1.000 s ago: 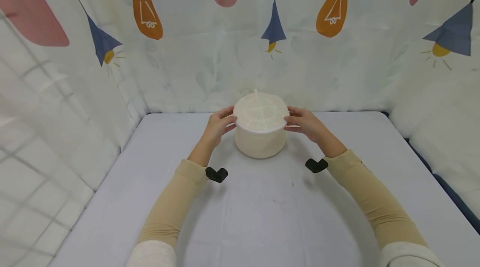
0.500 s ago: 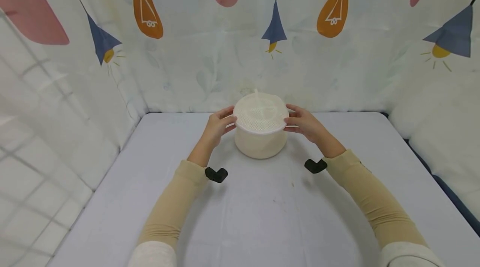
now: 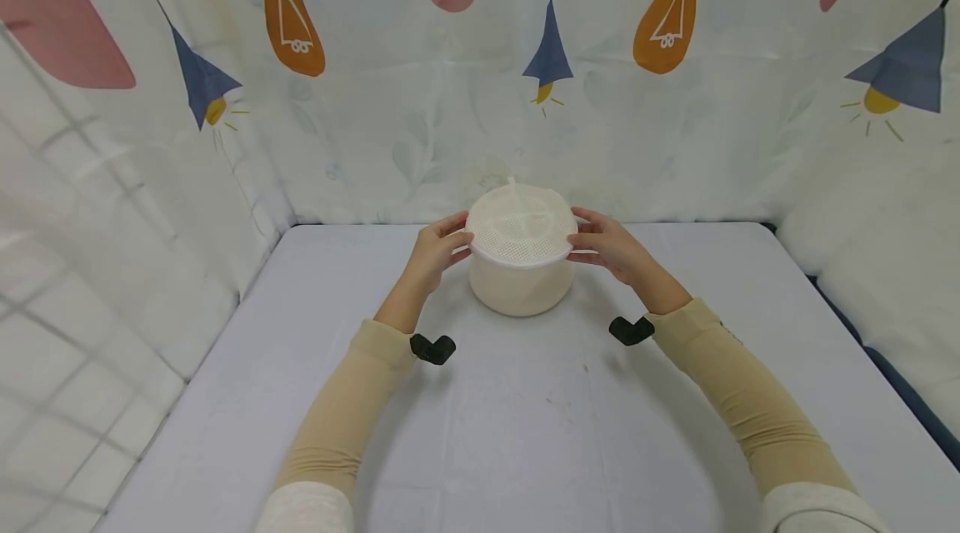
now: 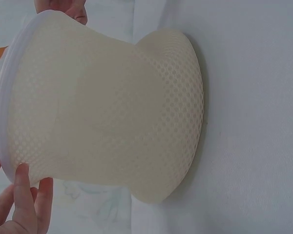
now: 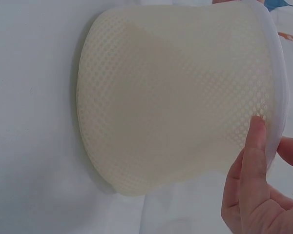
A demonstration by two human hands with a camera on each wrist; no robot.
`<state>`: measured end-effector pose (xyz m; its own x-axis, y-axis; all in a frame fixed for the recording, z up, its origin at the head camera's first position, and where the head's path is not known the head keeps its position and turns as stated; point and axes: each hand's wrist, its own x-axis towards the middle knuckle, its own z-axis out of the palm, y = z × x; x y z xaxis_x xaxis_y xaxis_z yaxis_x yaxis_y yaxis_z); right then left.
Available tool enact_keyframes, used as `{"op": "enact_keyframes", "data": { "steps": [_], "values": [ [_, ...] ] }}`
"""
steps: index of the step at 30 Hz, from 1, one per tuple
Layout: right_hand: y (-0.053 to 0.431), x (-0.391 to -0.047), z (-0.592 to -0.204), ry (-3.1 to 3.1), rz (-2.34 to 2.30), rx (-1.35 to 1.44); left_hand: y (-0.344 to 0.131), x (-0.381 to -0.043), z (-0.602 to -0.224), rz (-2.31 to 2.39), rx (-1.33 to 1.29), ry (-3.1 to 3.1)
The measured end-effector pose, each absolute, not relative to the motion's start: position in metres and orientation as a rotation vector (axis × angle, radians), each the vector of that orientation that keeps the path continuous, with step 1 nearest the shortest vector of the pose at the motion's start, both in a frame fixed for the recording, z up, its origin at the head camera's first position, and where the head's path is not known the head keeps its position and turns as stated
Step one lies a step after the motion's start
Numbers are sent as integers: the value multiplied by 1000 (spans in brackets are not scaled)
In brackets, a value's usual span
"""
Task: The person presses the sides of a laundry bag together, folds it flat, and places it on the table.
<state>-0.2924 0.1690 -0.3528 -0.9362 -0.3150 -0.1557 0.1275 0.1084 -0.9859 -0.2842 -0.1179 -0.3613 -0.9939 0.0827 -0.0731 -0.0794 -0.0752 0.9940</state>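
Observation:
A round cream mesh laundry bag [image 3: 521, 287] with a white piped rim stands on the table near its back edge. Its mesh top faces up in the head view, and a small loop sticks up at the back. On one side my left hand [image 3: 437, 251] pinches the rim between thumb and fingers. My right hand [image 3: 613, 250] pinches the opposite side at the same height. In the left wrist view, the wall of the mesh bag [image 4: 102, 107] narrows in the middle and flares near the table. The right wrist view shows fingertips [image 5: 257, 126] pressing against the mesh below the rim.
A white cloth covers the table [image 3: 510, 433]. Behind it hangs a pale curtain [image 3: 375, 125] printed with lamps and bulbs, close to the bag. White fabric walls [image 3: 112, 266] flank the table. A black wrist mount [image 3: 432, 349] sits on each forearm.

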Motion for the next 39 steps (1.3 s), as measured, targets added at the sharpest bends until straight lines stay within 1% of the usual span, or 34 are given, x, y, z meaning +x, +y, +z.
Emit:
{"op": "enact_keyframes", "data": {
  "steps": [39],
  "values": [
    [166, -294, -359, 2065, -1877, -140, -120, -283, -369, 2211, -32, 2060]
  ]
}}
